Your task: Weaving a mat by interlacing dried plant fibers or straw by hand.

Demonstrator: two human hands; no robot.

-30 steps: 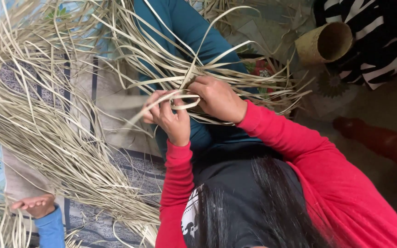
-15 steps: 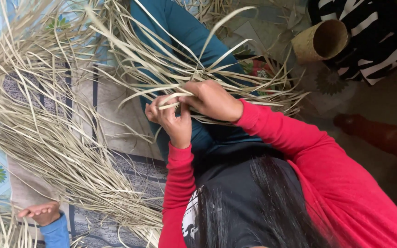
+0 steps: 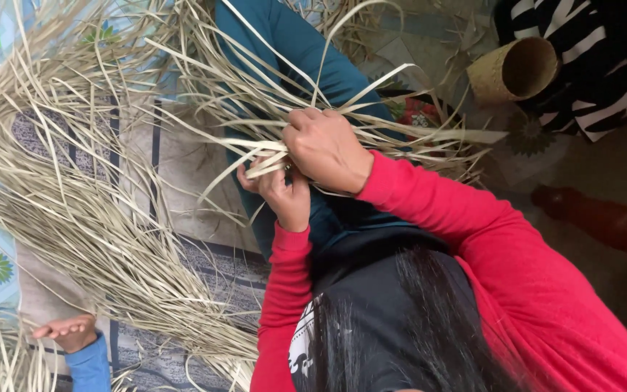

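Well left of the teal-clad leg [image 3: 292, 51]: a loose heap of pale, flat dried leaf strips [image 3: 74, 218], and at the heap's lower edge another person's small hand in a blue sleeve [image 3: 67, 330]. Right against the leg, on its left flank: the left hand [image 3: 284, 192], red-sleeved, fingers curled, pinching a folded pale strip [image 3: 266, 147] between thumb and fingertips. Just across the leg, touching that hand: the right hand [image 3: 326, 149], knuckles up, closed down over the same bunch of strips. Long axis of the pinched strip roughly crosswise to the leg, free end trailing down and leftward away from the grip, so nearer the left hand. Well right of the leg: a tan woven cylindrical basket [image 3: 513, 69] on its side beside black-and-white striped cloth [image 3: 596, 58].
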